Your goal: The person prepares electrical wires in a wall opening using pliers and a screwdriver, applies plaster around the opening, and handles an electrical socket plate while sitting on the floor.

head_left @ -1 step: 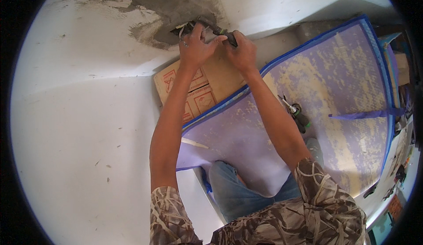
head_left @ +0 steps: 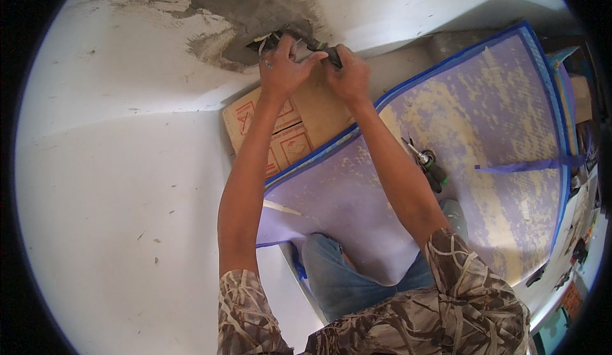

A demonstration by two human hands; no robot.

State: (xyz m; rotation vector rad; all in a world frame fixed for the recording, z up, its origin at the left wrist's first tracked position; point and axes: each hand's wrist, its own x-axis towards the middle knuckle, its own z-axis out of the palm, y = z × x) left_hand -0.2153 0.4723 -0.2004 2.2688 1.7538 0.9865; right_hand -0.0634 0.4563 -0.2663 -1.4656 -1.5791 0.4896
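A dark opening (head_left: 257, 45) in the wall's grey patch has pale wire ends sticking out. My left hand (head_left: 282, 71) is at its right side, fingers curled and thumb reaching right; what they grip is hidden. My right hand (head_left: 349, 74) is closed round the dark handle of a black-and-green tool (head_left: 335, 56), whose kind I cannot make out. The tool slants up and left toward my left fingers, with a green band near my thumb. On the mat beside my right forearm lies a screwdriver (head_left: 435, 170) with a black-and-green handle, next to other small metal tools.
A purple foam mat (head_left: 446, 100) with blue edging and worn yellowish patches spreads under my arms and legs. Below my hands is a cardboard box (head_left: 319, 109) with red print. White wall (head_left: 115, 183) fills the left. Boxes and clutter (head_left: 580, 100) stand at the far right.
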